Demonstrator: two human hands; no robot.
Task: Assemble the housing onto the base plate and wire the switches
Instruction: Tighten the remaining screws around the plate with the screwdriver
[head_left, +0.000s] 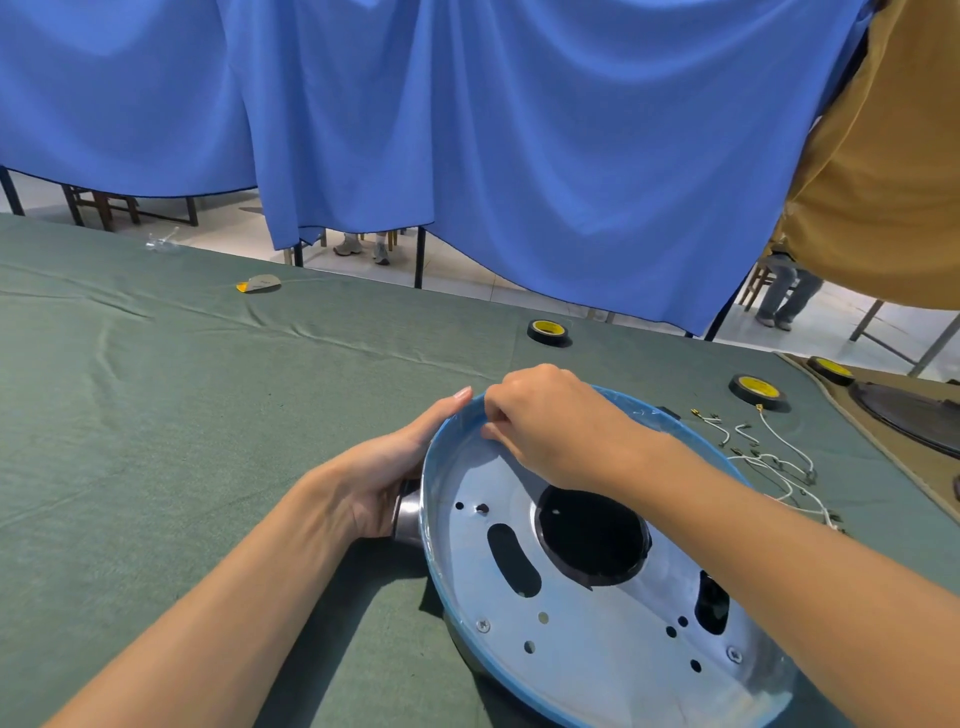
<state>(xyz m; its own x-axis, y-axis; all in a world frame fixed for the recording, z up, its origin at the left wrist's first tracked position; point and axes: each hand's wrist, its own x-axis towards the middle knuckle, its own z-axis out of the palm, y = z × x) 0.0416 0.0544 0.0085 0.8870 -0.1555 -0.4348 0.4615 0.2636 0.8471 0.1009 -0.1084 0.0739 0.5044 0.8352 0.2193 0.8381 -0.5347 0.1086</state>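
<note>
- The table (208, 415), under a green cloth, carries everything.
- The left hand (384, 483) lies open against the outer left wall of the housing (434, 561), fingers straight along the rim and palm by a metal spout (410, 512). It only braces, so a hard pull could slide or tip the housing.
- The housing sits upturned near the table's front edge. The base plate (597, 639) lies inside it, with two screws showing.
- The right hand (550, 421) is curled at the far-left rim and seems to pinch the blue film (644, 415) there. The film could tear into strips, and the rim edge could nick a finger.
- To the right, the loose wires (779, 457) lie beside the housing. A sweeping forearm could drag them off or tangle them.
- A tape roll (757, 391) rests just beyond them.
</note>
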